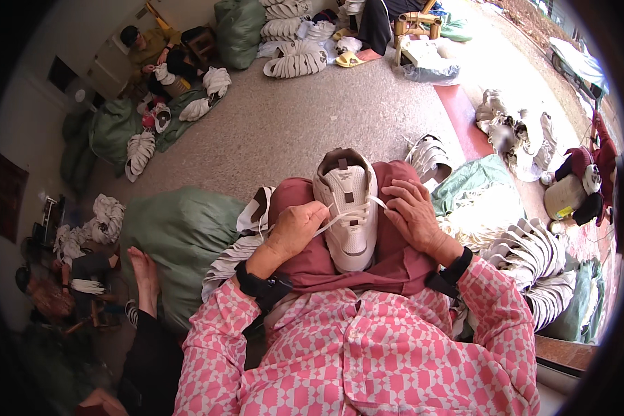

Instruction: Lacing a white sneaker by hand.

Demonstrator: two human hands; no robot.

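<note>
A white shoe upper (352, 244) rests between my knees on dark red trousers, its toe toward me and its brown-lined collar facing away. White shoelace (341, 218) runs through the eyelets over the lower part of the tongue. At the upper's left side, my left hand (298, 227) pinches one length of the lace between thumb and fingers. My right hand (414, 213) lies on the other side, thumb and forefinger closed on the opposite lace length, the remaining fingers loosely bent over my knee.
A green sack (180, 243) and stacked uppers (230, 260) lie to my left. More nested uppers (527, 253) and white laces (475, 220) are at my right. Beyond the floor (256, 132), a person (156, 52) sits at the far left. A bare foot (143, 274) is near the sack.
</note>
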